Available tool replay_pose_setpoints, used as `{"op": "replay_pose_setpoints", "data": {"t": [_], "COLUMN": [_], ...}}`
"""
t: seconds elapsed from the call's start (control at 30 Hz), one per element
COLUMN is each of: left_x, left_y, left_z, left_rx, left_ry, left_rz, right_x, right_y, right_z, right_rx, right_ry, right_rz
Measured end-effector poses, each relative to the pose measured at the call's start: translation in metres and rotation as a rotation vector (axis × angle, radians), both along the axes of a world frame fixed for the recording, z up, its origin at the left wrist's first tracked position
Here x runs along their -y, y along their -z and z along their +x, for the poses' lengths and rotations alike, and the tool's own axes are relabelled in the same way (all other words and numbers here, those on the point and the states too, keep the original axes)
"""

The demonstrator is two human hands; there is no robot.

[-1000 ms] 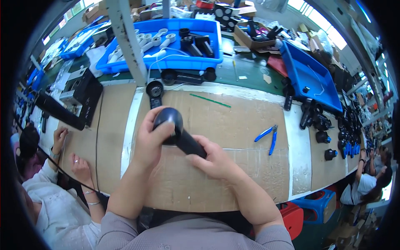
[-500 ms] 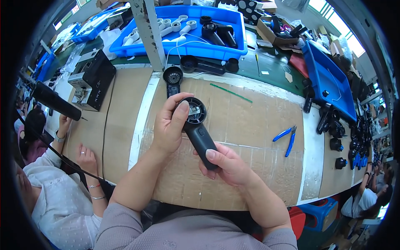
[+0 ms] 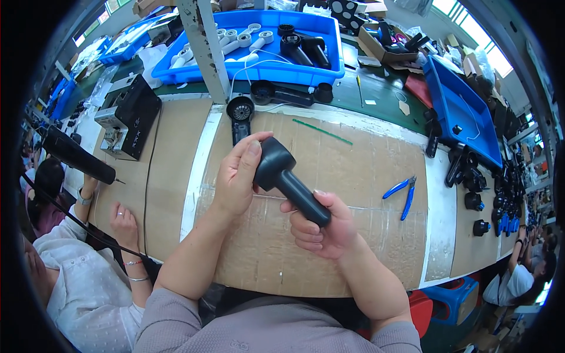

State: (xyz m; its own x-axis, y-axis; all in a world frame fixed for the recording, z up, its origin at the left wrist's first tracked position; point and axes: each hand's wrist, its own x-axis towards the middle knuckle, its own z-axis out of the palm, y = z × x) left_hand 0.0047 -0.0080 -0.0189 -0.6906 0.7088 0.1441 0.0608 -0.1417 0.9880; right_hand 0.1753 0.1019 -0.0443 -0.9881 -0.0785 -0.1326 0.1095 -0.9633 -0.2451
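Observation:
Both hands grip a black handheld fan body, tilted over the cardboard-covered bench with its round head at upper left. My left hand is closed round the head, thumb on its near side. Fingers of my right hand wrap the lower end of the handle. The fan's smooth side faces me, and its round opening is hidden. Just beyond my left hand lies another black fan part with a round grille and a wire.
Blue nippers and a green strip lie on the cardboard. A blue tray of white and black fan parts stands behind a metal post. At left are a black machine, a hanging electric screwdriver and a co-worker's hand.
The fan body has been turned over between my hands, so its open round face and button no longer show. My right hand has shifted slightly right with the handle.

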Motion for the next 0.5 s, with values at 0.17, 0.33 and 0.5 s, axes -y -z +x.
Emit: {"op": "replay_pose_setpoints", "data": {"t": [0.17,0.33,0.5], "left_x": [-0.0003,-0.0028,-0.0054], "left_y": [0.0023,0.0024,0.0053], "left_z": [-0.0021,-0.0018,-0.0005], "left_rx": [0.061,0.058,0.064], "left_ry": [0.016,-0.001,-0.028], "left_rz": [-0.006,-0.018,-0.013], "right_x": [0.0006,0.001,0.0003], "right_y": [0.0012,0.0009,0.0051], "right_z": [0.0,-0.0005,0.0003], "right_rx": [-0.023,-0.016,-0.028], "right_ry": [-0.012,-0.004,-0.016], "right_rz": [-0.012,0.06,0.054]}}
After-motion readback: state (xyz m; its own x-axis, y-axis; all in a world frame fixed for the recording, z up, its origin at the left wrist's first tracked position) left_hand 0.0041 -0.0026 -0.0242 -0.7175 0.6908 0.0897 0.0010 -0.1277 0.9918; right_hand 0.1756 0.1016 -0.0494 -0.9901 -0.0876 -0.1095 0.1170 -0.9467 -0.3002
